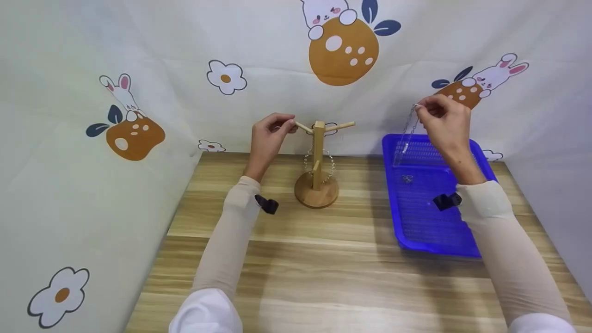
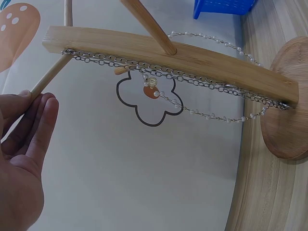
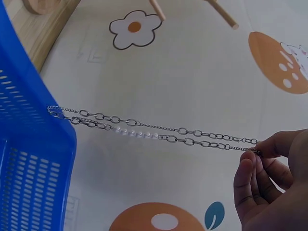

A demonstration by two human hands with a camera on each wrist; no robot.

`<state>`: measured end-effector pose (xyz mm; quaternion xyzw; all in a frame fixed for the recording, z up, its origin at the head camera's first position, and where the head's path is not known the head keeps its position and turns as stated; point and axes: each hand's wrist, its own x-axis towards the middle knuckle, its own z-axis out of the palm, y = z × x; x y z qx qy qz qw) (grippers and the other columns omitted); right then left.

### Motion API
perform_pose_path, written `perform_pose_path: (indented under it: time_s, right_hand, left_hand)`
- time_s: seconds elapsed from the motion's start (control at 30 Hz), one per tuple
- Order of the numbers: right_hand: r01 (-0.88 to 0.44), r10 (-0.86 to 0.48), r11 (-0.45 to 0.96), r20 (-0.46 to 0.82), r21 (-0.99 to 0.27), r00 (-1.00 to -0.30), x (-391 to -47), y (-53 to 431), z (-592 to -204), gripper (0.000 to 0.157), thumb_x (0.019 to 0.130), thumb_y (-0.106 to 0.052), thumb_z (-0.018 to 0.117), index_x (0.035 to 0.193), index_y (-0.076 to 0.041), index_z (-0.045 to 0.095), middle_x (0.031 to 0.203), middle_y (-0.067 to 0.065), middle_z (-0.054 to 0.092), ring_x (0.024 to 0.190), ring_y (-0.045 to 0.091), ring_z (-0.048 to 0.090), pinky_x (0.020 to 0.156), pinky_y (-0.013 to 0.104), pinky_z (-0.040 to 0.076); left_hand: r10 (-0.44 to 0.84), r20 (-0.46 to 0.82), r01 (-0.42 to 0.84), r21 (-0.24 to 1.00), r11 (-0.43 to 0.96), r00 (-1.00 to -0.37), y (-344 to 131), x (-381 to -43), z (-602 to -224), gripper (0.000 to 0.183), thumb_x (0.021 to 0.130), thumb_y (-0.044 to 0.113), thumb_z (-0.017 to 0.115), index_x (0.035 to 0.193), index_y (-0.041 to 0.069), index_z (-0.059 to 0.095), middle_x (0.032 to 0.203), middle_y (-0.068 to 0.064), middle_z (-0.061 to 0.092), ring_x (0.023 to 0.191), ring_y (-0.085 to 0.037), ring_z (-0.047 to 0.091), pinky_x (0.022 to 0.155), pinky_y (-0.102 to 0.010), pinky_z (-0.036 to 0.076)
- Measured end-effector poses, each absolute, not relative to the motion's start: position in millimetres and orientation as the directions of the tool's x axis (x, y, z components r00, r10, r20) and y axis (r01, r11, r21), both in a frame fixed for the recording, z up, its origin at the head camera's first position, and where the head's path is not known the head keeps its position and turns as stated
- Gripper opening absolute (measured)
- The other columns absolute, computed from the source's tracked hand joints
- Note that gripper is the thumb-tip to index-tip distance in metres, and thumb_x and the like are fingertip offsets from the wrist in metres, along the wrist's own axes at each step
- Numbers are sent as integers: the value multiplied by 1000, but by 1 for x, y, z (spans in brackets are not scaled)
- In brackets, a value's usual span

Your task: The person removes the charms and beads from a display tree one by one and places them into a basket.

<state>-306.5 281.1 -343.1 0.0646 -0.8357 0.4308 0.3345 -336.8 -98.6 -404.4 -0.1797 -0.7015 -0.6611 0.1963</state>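
Wood-grain table (image 1: 323, 268); chain necklace (image 3: 154, 136) hanging below right hand (image 1: 446, 122), pinched at top.

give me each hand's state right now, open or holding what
Left hand: closed, pinching the end of a wooden peg.
Right hand: closed, pinching a beaded silver chain that hangs down.

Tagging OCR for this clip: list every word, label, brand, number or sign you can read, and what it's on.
None readable in any view.
Charm: fine surface detail, too small to read.
Backdrop: faint outlined marks in the right wrist view, too blurred to read.
Stand, basket, held chain: no text seen.
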Motion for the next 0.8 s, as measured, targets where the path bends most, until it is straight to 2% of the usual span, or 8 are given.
perform_pose_path:
  time_s: [0.23, 0.43, 0.57, 0.8]
  right_hand:
    - [-332, 212, 637, 572, -695, -792, -312, 291, -355, 13, 95, -11, 75, 96, 1, 80, 75, -25, 61, 68, -5, 56, 65, 7, 45]
    - [-272, 207, 660, 517, -700, -830, -315, 298, -367, 18, 97, -16, 75, 100, 1, 81, 76, -25, 60, 70, -5, 56, 65, 7, 44]
    - [-255, 184, 683, 500, -684, -846, -317, 302, -378, 18, 97, -16, 74, 100, 1, 80, 79, -16, 64, 70, -5, 55, 64, 8, 43]
    - [-231, 161, 719, 481, -655, -862, -319, 306, -400, 16, 97, -13, 71, 99, 1, 79, 87, 8, 73, 67, -10, 53, 64, 8, 42]
  left_hand:
    - [-12, 517, 516, 855, 62, -856, -99, -337, -405, 13, 98, 0, 74, 109, -7, 78, 98, -20, 79, 81, -8, 76, 82, -29, 68]
    - [-7, 511, 510, 859, 51, -859, -99, -337, -404, 14, 99, -1, 73, 110, -9, 77, 99, -21, 78, 82, -8, 76, 83, -29, 68]
    - [-9, 508, 508, 860, 48, -861, -100, -335, -404, 14, 99, 0, 73, 110, -7, 78, 99, -20, 78, 82, -8, 77, 84, -29, 68]
    - [-9, 505, 504, 863, 42, -863, -99, -336, -404, 14, 100, 0, 72, 110, -8, 77, 99, -21, 78, 82, -8, 76, 83, -29, 68]
